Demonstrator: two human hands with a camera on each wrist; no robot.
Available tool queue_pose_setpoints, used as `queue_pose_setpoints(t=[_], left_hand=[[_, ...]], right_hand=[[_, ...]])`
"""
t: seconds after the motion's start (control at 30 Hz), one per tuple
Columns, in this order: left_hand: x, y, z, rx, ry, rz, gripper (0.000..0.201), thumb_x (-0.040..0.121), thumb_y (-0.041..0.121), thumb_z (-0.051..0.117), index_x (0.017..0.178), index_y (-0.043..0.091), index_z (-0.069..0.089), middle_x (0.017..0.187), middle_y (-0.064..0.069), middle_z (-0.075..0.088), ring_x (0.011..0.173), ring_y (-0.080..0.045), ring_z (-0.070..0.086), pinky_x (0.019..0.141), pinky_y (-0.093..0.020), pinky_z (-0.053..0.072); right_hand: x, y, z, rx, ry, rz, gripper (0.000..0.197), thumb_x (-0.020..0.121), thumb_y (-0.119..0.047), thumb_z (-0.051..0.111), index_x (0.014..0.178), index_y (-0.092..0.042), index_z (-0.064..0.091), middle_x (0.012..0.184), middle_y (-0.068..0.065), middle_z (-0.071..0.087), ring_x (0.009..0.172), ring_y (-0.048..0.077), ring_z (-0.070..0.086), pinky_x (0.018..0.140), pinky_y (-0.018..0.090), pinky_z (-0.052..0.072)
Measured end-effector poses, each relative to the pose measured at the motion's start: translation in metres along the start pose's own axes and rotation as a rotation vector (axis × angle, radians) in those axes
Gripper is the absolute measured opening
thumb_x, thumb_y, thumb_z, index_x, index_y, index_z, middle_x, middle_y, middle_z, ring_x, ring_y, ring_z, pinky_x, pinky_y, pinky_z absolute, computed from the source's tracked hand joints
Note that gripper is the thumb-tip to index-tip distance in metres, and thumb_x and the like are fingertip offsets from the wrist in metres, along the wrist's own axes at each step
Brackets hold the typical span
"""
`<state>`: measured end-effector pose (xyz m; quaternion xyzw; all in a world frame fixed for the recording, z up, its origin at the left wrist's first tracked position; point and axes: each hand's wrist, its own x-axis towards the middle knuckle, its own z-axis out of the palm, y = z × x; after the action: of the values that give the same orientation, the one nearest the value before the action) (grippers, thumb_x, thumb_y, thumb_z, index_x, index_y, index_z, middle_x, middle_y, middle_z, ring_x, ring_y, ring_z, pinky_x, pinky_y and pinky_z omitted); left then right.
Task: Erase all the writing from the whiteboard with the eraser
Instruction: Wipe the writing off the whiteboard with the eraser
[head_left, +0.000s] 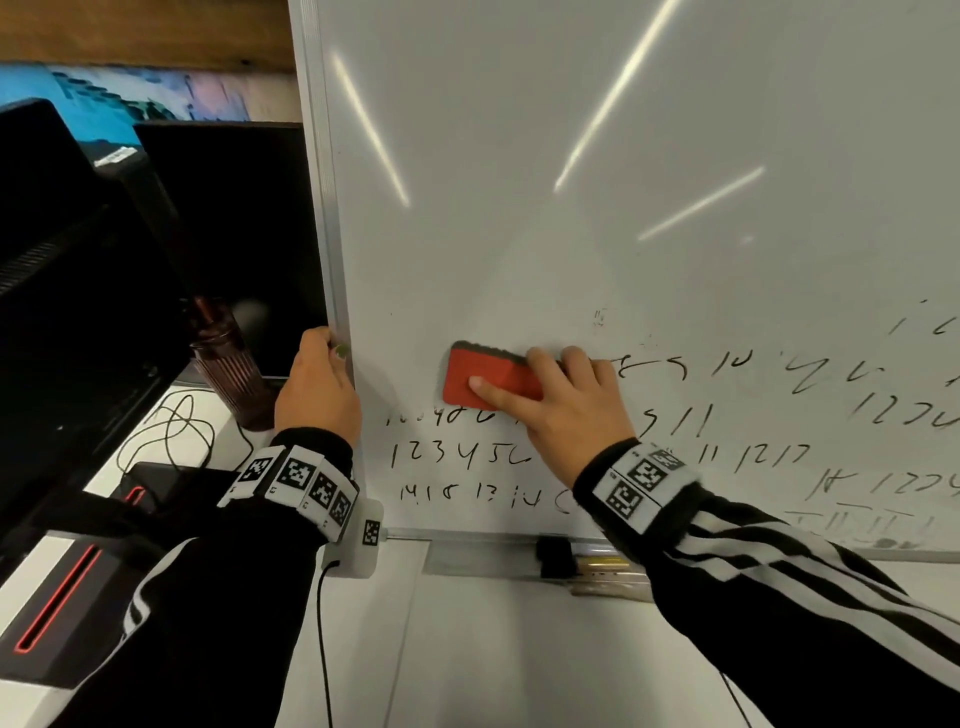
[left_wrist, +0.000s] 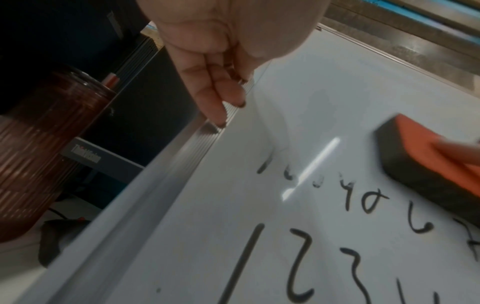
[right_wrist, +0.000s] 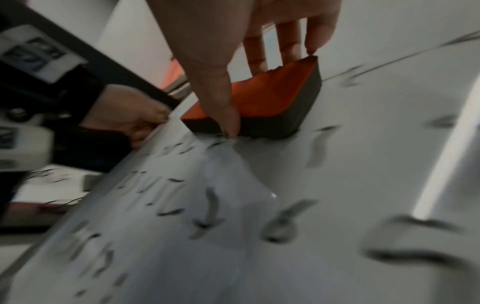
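Nearest: striped sleeves with tag-printed wristbands. Marker tray (head_left: 519, 553) along lower board edge. Left hand (head_left: 317, 387), fingers curled round the whiteboard's metal side frame (left_wrist: 197, 142), gripping it. Right hand (head_left: 566, 402), thumb and fingers clasped on the eraser (head_left: 491, 376): orange back, dark felt, flat against the whiteboard (head_left: 571, 208), lower left area. Handwritten numbers (head_left: 462, 454) below and right of eraser; smeared, probably partly wiped, in right wrist view. Upper board blank. Beyond left edge: ribbed brown tumbler (head_left: 228, 364), black monitor (head_left: 78, 291).
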<state>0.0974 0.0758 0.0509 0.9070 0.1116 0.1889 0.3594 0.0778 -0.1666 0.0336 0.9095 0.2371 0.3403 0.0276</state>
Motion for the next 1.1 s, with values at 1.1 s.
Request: queue_pose_setpoints(t=[1.1], left_hand=[[-0.008, 0.014, 0.003, 0.021, 0.065, -0.072, 0.028, 0.099, 0.011, 0.032, 0.124, 0.007, 0.043, 0.119, -0.019, 0.053, 0.101, -0.038, 0.052, 0.076, -0.034, 0.032]], right_hand=[[-0.070, 0.097, -0.050, -0.023, -0.027, 0.391, 0.079, 0.067, -0.015, 0.075, 0.131, -0.046, 0.039, 0.108, 0.015, 0.053, 0.086, 0.033, 0.046, 0.073, 0.042, 0.036]])
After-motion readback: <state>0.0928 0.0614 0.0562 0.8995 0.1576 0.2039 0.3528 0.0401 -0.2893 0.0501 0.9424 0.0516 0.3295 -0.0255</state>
